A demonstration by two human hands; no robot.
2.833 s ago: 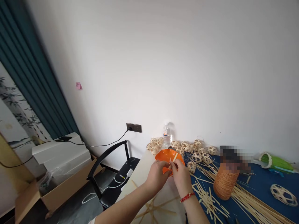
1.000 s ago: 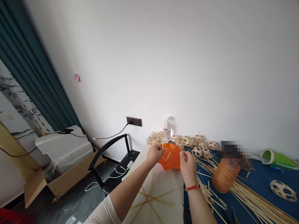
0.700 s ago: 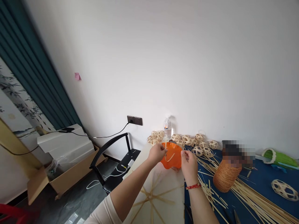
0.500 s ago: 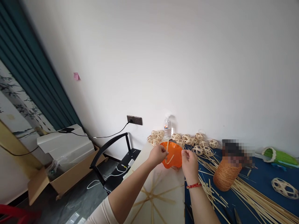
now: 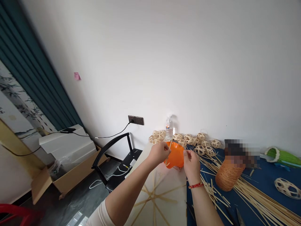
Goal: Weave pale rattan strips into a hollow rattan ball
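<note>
The left hand (image 5: 161,153) pinches a pale flat strip (image 5: 171,143) in its grip, before an orange wavy-rimmed bowl (image 5: 176,155) on the worktop (image 5: 173,179), covering its left edge. The right hand (image 5: 192,163) is beside its right rim; I cannot tell its grip. Far behind are a water bottle (image 5: 169,127) and woven balls (image 5: 200,149); right, a twine spool (image 5: 228,176).

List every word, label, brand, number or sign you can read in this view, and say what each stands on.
No text can be read for certain.
Bottle: a printed label, too small and blurred to read.
Pink note on the wall: faint marks, too small to read.
</note>
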